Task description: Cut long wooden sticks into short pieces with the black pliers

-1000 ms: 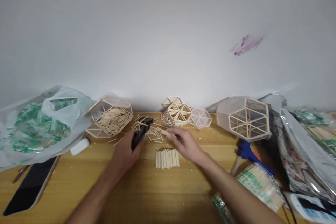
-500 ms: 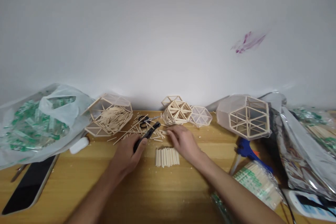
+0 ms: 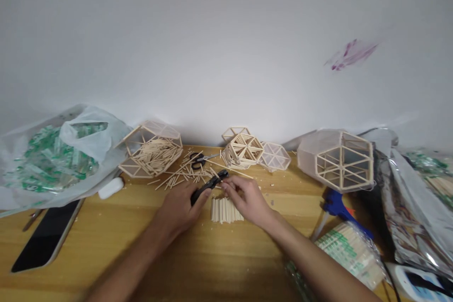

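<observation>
In my left hand [image 3: 182, 205] is a pair of black pliers [image 3: 208, 187], its jaws pointing up and right. My right hand [image 3: 247, 198] is closed in a pinch right at the jaws, on what looks like a thin wooden stick, mostly hidden by the fingers. Just below the hands lies a neat row of short cut sticks [image 3: 226, 211]. Behind the pliers, loose sticks [image 3: 177, 176] are scattered around black-handled scissors [image 3: 198, 160]. A hexagonal stick frame [image 3: 244, 151] filled with sticks stands beyond my right hand.
At the left are a hexagonal holder full of sticks [image 3: 155, 155], a plastic bag of green-white wrappers [image 3: 60, 160], a white case [image 3: 111, 188] and a phone [image 3: 46, 240]. Rightward are a larger hexagonal frame [image 3: 336, 160], a blue glue gun [image 3: 334, 203] and packaged sticks [image 3: 350, 250].
My right hand has drawn back from the sticks by the stick frame to the pliers' jaws, its fingers now pinched. The pliers in my left hand have shifted slightly right. The view has turned a little.
</observation>
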Available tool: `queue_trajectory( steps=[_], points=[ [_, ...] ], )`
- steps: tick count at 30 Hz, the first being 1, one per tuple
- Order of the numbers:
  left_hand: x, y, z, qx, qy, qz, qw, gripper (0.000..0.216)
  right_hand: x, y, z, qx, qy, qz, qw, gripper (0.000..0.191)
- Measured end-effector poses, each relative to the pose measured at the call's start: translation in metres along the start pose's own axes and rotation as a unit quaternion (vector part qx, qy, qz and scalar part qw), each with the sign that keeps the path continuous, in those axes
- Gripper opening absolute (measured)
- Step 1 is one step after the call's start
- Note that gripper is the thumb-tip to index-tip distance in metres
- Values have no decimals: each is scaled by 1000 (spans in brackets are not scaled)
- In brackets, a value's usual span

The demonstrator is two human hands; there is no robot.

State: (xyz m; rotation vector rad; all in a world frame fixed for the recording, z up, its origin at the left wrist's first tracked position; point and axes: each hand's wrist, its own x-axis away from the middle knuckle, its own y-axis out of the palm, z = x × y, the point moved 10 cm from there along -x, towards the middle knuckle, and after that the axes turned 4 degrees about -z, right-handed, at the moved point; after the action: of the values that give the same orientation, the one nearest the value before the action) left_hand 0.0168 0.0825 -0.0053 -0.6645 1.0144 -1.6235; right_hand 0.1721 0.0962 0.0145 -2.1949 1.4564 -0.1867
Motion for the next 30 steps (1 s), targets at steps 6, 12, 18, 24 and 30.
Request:
queue_trajectory(
  steps=[6, 12, 18, 24, 30],
  points=[
    [1, -4, 1, -7, 20, 14, 1000, 40, 1, 3, -2, 9, -9, -17, 1000, 30],
    [5, -8, 9, 55, 71, 2, 996, 28, 0, 4, 5, -70, -5, -58, 996, 36],
    [5, -6, 10, 92, 87, -25, 992, 28, 1, 7, 10, -207, 37, -100, 973, 42],
    [3, -1, 7, 79, 82, -42, 993, 31, 1, 10, 9, -265, 57, -111, 956, 46],
    [-1, -4, 4, 71, 82, -41, 993, 35, 2, 9, 14, -282, 85, -124, 948, 37]
  ],
)
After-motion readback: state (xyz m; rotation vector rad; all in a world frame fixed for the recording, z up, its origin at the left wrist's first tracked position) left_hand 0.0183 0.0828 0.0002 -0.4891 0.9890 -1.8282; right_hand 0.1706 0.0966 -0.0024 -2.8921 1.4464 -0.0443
